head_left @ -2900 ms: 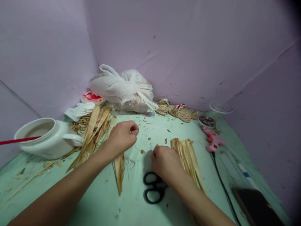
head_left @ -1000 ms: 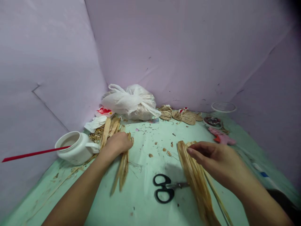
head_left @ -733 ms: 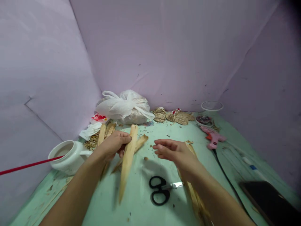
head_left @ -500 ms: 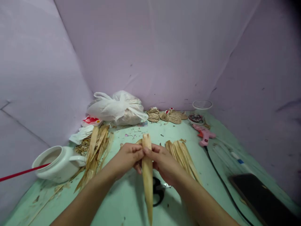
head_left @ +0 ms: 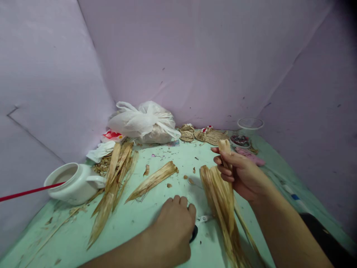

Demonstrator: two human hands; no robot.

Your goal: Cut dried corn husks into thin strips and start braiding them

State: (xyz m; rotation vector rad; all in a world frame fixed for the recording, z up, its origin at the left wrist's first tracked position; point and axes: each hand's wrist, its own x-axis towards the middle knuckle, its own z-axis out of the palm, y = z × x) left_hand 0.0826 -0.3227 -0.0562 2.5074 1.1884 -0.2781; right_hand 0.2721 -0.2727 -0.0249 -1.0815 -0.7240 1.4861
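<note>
Upright in my right hand [head_left: 241, 169] is a dried corn husk [head_left: 224, 147], pinched near its top between thumb and fingers. Its lower length hangs before a bundle of husks [head_left: 212, 193] on the table, and where it ends is hard to make out. My left hand [head_left: 177, 223], knuckles up, is curled over the black handle of the scissors [head_left: 194, 233]. The metal part of the scissors shows just right of my fingers; most of the handle is hidden under the hand. One loose husk [head_left: 153, 180] lies beyond my left hand.
At left stand a white ceramic pot [head_left: 74, 190] with a red stick [head_left: 30, 191] and another husk pile [head_left: 114, 178]. A white plastic bag [head_left: 145, 123] and woven pieces [head_left: 210, 136] lie along the back. A pink glue gun [head_left: 251, 156] and dark phone [head_left: 320, 234] are at right.
My left hand has let go of the husk and come down onto the scissors. My right hand has carried the husk right and up. The loose husk has come into full view.
</note>
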